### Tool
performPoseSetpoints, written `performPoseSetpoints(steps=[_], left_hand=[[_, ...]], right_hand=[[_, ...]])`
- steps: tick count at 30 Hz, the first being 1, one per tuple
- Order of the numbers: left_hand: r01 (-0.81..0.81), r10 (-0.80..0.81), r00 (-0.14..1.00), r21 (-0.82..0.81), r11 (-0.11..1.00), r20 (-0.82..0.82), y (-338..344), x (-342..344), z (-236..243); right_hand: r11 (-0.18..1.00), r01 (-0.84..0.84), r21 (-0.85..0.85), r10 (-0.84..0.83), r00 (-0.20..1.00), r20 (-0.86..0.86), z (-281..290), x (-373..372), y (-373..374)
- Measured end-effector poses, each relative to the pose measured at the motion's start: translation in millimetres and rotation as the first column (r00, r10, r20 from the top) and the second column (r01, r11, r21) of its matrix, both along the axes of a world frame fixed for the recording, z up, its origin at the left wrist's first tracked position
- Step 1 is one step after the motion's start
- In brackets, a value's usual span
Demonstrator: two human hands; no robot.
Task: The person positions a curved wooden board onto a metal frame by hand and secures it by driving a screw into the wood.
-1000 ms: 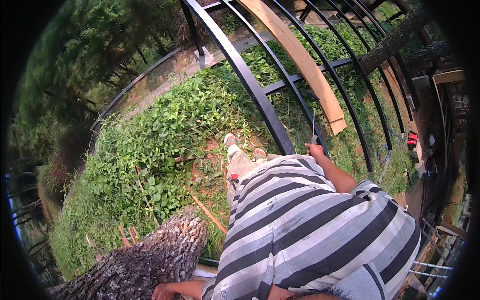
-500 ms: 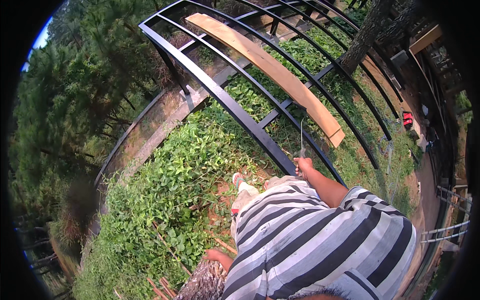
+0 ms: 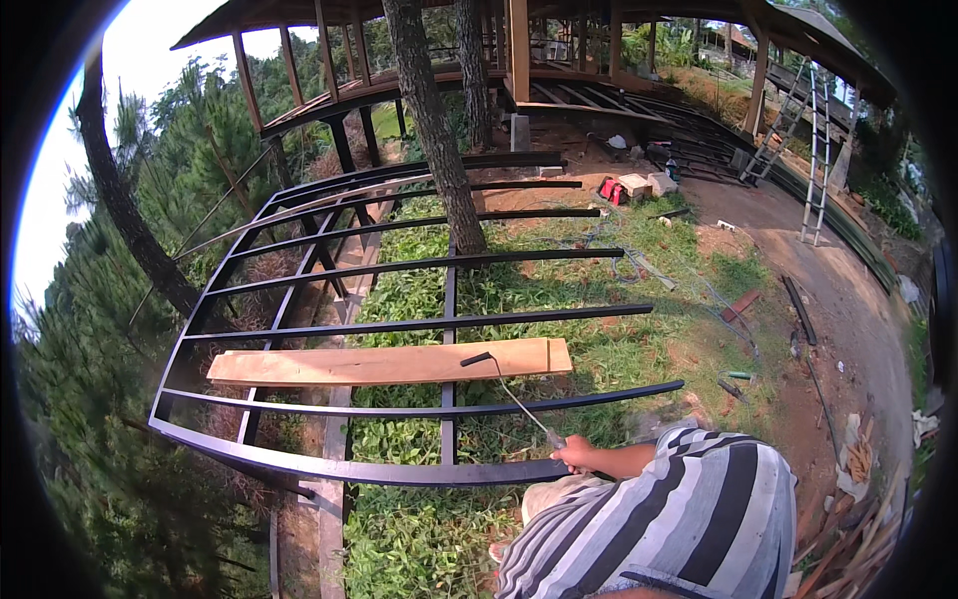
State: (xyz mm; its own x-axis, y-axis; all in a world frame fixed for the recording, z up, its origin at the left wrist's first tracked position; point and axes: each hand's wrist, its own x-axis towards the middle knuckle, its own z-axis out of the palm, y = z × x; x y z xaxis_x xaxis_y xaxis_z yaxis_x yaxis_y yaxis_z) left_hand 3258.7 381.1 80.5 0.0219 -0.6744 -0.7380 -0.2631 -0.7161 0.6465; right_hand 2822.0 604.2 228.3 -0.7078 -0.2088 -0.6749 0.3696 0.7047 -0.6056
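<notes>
Seemingly, the frame [image 3: 399, 473] is already coated black, the planks [image 3: 389, 363] on it uncoated, the right hand [image 3: 576, 455] clasping a roller [image 3: 477, 359] over its near side, left hand unseen.

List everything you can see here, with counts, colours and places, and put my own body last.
Roller tool: one, black head, metal rod, head over the planks
Planks: apparently two, light brown, lying across the frame
Frame: one, black, ahead of you
Tree trunks: at least three, grey-brown, amid the bars, behind, and far left
Ladder: one, silvery, upper right
Bag-like item: one, red and black, beyond the frame
Roofed structure: one, brown, top
Plants: uncountable, green, below the frame
Striped shirt: one, grey and black, lower right
Right hand: one, gripping the roller tool
Left hand: not in view
</notes>
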Motion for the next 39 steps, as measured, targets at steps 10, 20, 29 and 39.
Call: performPoseSetpoints(steps=[10,20,29,39], left_hand=[[-0.006,0.000,0.968,0.027,1.000,0.251,-35.0,-36.6,7.6],[0.473,-0.452,0.881,-0.292,0.831,0.139,-65.3,-156.9,20.4],[0.776,-0.765,0.509,0.173,0.606,0.395,-127.6,-159.4,-66.7],[0.480,-0.482,0.876,-0.081,0.873,-0.008,-288.7,-219.3,-172.9]], right_hand=[[0.930,0.202,0.306,-0.192,0.979,-0.065,-41.1,-12.8,143.7],[0.861,0.504,0.074,-0.502,0.864,-0.044,-76.9,-20.7,124.1],[0.975,0.201,0.092,-0.198,0.979,-0.040,-59.1,-38.6,32.4],[0.984,-0.144,0.103,0.141,0.989,0.038,-31.2,-21.5,-164.9]])
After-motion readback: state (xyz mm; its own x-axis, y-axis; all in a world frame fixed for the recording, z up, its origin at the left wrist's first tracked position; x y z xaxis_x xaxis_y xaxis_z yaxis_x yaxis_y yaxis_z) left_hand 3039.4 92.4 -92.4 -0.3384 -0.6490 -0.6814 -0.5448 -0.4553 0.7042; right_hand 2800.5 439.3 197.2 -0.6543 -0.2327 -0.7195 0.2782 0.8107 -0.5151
